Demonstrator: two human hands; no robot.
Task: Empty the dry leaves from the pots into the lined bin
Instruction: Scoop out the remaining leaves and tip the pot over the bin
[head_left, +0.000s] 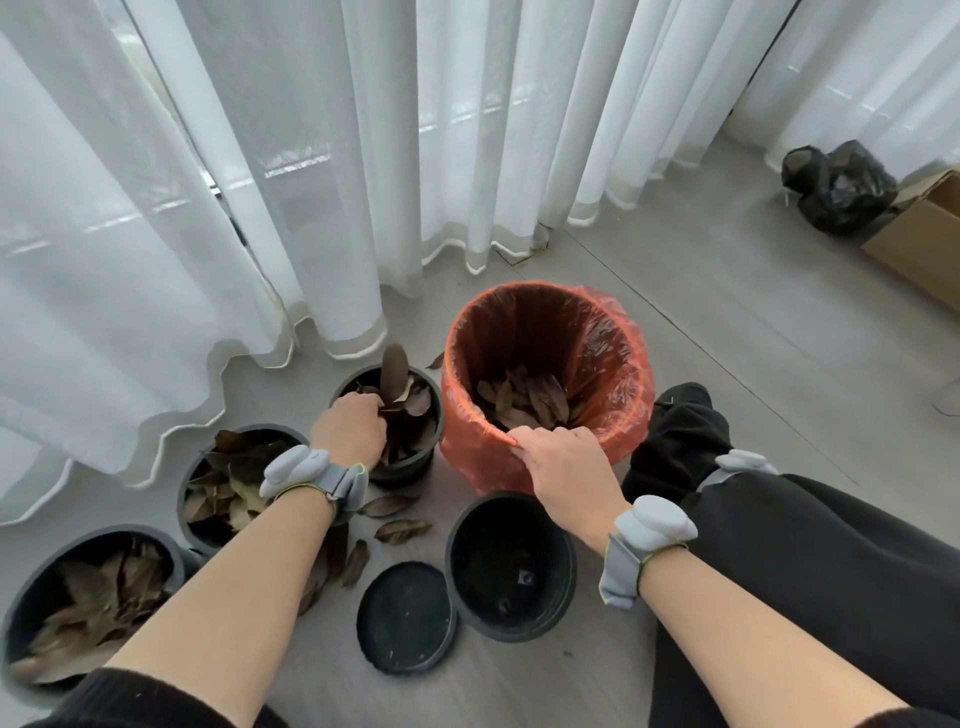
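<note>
Orange-lined bin (615, 415) holds some leaves (524, 397) and one pot (511, 566) sits empty, but three are still full; the left hand (353, 431) clutches leaves in the nearest pot (410, 465) while the right hand (566, 467) grips the bin's rim.

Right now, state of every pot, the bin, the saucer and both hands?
Lined bin: upright, open, some dry leaves at the bottom.
Far pot: upright, holds leaves.
Middle pot: upright, full of leaves.
Near pot: upright, full of leaves.
Right-side pot: upright, empty of leaves.
Saucer: flat on floor, bare.
Left hand: in far pot, grips dry leaves.
Right hand: grips the bin rim.
</note>
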